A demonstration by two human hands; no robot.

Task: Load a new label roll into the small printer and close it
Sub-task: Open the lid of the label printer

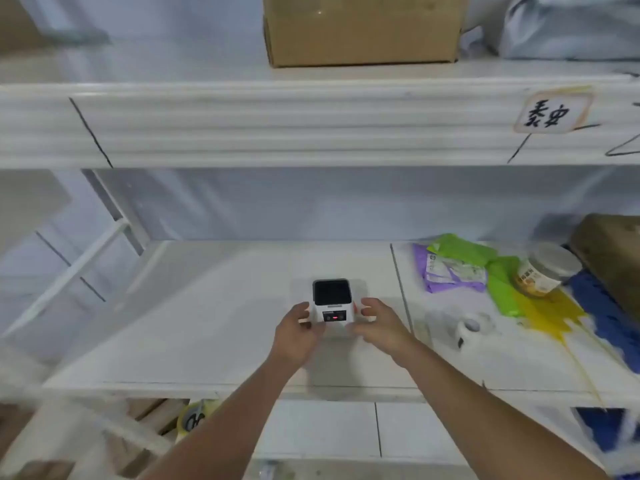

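A small white printer (332,306) is seen standing on the white shelf (207,323), just below the middle of the view. Its dark, square top faces up and slightly away, and a small red light is shown on its front panel. The left hand (294,336) is placed at the printer's 8 o'clock, its fingers curled against the left side of the casing. The right hand (382,329) is placed at the printer's 4 o'clock, with its fingers spread and bent toward the right side; whether they actually touch the casing cannot be told through the blur. The grip of the left hand is half closed around the printer's edge, while that of the right is loosely open, and nothing else is held.

A white label roll (472,327) is seen lying on its side on the shelf at 3 o'clock from the printer, apart from the right hand. Further off, at 2 o'clock, green and purple bags (460,263) and a lidded jar (547,271) are found lying among yellow and blue sheets. On the upper shelf, at 12 o'clock, a cardboard box (360,32) is stood, and a handwritten tag (550,110) is fixed to the shelf edge at 1 o'clock.
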